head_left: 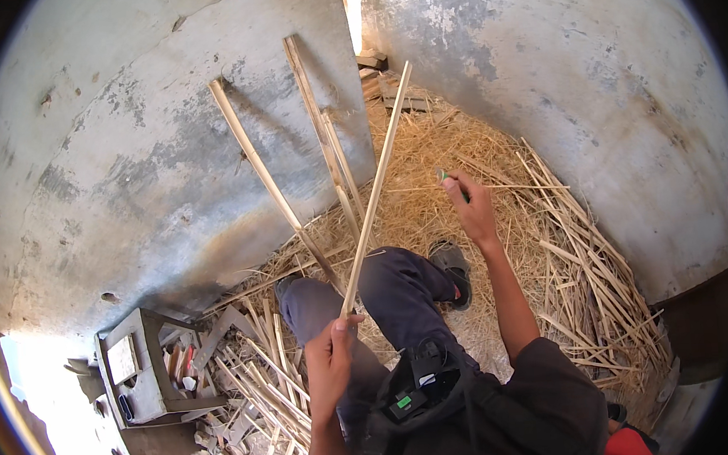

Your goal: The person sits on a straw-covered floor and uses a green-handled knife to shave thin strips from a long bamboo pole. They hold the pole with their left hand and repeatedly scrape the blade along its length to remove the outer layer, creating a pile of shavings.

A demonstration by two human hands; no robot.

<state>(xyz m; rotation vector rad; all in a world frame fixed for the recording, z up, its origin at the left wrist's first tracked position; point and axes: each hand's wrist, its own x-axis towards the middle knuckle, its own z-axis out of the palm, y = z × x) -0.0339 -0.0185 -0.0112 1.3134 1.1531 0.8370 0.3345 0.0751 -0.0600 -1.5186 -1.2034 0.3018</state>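
My left hand (330, 359) is closed round the lower end of a long pale bamboo strip (382, 172). The strip slants up and away to the right, passing over my knee. Out to the right, my right hand (473, 211) is closed on a small tool with a green part (442, 175); most of it is hidden in the fingers, and its kind is unclear. That hand is apart from the strip. Several longer bamboo pieces (265, 177) lean against the wall to the left of the strip.
Shavings (418, 153) cover the floor ahead. A heap of thin strips (592, 280) lies along the right wall (556, 91). At the lower left, a worn box-like stand (143, 370) holds odds and ends, with more strips (266, 392) beside it. My dark-trousered knees (397, 296) are between my hands.
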